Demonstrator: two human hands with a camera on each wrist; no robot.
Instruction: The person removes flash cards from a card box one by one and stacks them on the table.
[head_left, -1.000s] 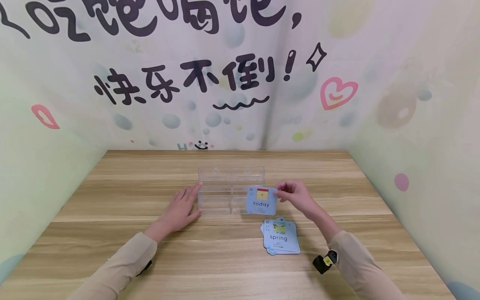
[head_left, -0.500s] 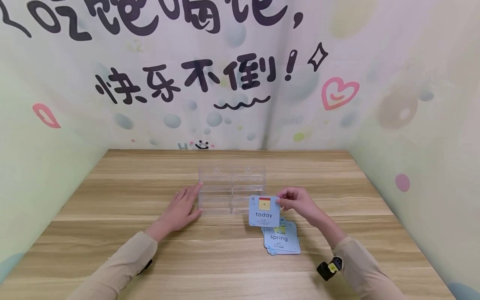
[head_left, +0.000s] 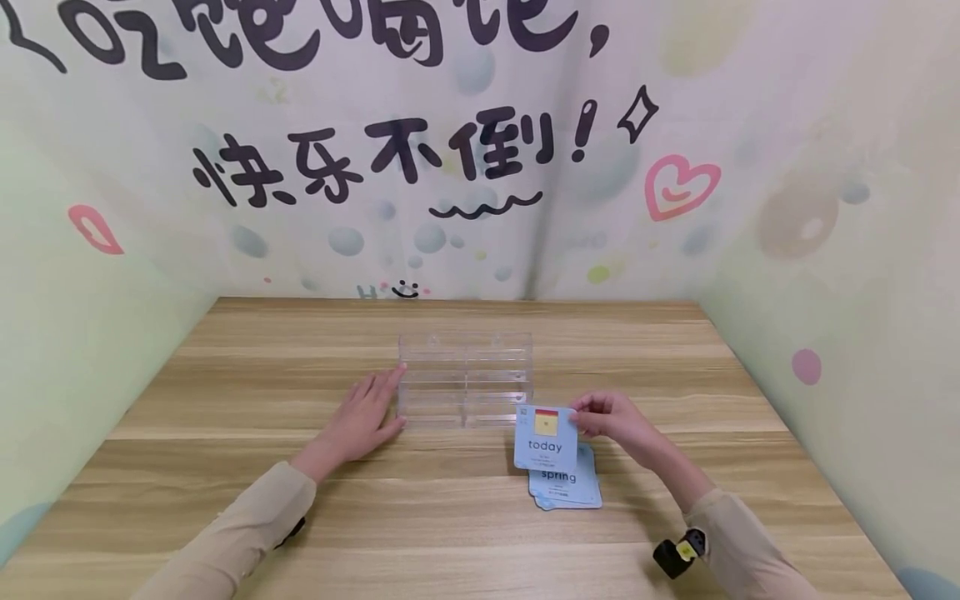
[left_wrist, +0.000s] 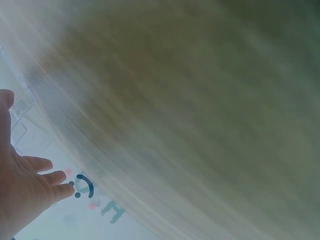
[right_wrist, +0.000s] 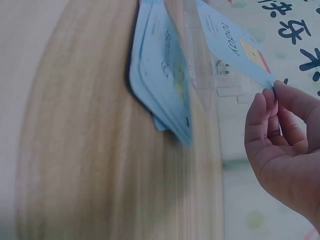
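A light blue "today" flashcard (head_left: 545, 440) is pinched at its upper right corner by my right hand (head_left: 617, 423). It hangs above a small stack of blue flashcards (head_left: 566, 492), whose top card reads "spring" and is partly covered from the head view. In the right wrist view the thumb and fingertips grip the today card (right_wrist: 232, 42), apart from the card stack (right_wrist: 160, 70) on the table. My left hand (head_left: 363, 421) lies with fingers extended at the left edge of the clear plastic rack (head_left: 467, 379). The left wrist view shows the left hand (left_wrist: 27, 185) with fingers spread.
The rack has two columns of slots and stands near the middle of the wooden table (head_left: 262, 375). A printed cloth backdrop (head_left: 480, 250) rises behind the table, with pale walls on both sides.
My right hand has drawn the today card away from the rack, rightward and toward me, until it overlaps the stack in view. The left hand stays by the rack.
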